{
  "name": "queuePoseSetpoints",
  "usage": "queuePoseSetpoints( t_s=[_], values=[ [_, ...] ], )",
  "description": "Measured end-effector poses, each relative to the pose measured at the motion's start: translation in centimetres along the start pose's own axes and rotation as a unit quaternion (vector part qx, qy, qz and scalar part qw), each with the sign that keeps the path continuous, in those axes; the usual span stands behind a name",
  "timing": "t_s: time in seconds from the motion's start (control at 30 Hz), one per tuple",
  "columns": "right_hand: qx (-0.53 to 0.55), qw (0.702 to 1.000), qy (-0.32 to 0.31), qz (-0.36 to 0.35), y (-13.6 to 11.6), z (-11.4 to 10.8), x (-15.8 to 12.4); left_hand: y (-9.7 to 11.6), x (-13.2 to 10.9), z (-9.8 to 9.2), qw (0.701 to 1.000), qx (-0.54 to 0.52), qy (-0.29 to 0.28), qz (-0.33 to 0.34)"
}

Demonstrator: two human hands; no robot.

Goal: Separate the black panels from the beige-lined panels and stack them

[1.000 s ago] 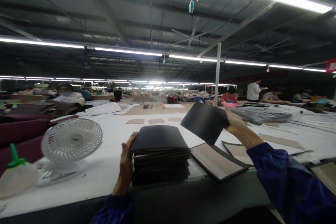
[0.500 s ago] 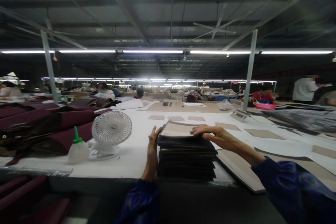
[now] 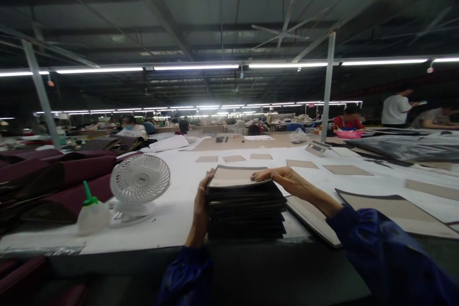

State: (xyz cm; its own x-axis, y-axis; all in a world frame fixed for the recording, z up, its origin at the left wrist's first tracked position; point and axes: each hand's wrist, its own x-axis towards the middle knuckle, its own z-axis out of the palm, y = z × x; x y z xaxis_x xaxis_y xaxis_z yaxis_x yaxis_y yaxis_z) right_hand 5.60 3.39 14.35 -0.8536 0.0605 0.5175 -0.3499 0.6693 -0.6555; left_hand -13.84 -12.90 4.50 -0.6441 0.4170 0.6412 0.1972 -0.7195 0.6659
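Note:
A tall stack of dark covered boards (image 3: pixel 245 210) stands near the table's front edge, its top piece (image 3: pixel 231 177) lying tan side up. My left hand (image 3: pixel 199 210) presses flat against the stack's left side, fingers straight. My right hand (image 3: pixel 283 179) lies flat on the top piece's right part, fingers stretched out. Both arms wear blue sleeves.
A small white fan (image 3: pixel 138 186) and a glue bottle with a green cap (image 3: pixel 91 213) stand left of the stack. Maroon material (image 3: pixel 46 177) is piled further left. More boards (image 3: pixel 394 210) lie at the right. Other people work at the far tables.
My right hand held a dark board up in the air, then laid it tan side up on the stack, where it now rests. The left hand stayed against the stack.

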Motion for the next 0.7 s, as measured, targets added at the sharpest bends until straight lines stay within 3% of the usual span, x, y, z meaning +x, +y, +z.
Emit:
queuePoseSetpoints(
  t_s=[0.2,0.37,0.47,0.6,0.7],
  values=[
    [0.009,0.991,0.127,0.043,-0.6,0.5,2.3,-0.2,0.1,-0.2,0.999,-0.011,-0.036,0.032],
    [-0.032,0.982,0.165,0.080,-1.5,0.6,3.4,-0.1,0.0,-0.1,1.000,-0.021,-0.023,0.003],
    [-0.034,0.982,0.165,0.081,-1.6,0.7,3.3,0.3,-0.2,-0.1,1.000,-0.019,0.003,0.021],
    [-0.034,0.987,0.141,0.071,-1.4,1.1,2.9,2.8,-0.6,0.7,0.988,0.111,0.058,0.090],
    [-0.050,0.988,0.130,0.066,-1.5,1.4,2.7,5.9,-0.9,2.7,0.965,0.244,0.023,0.098]
  ],
)
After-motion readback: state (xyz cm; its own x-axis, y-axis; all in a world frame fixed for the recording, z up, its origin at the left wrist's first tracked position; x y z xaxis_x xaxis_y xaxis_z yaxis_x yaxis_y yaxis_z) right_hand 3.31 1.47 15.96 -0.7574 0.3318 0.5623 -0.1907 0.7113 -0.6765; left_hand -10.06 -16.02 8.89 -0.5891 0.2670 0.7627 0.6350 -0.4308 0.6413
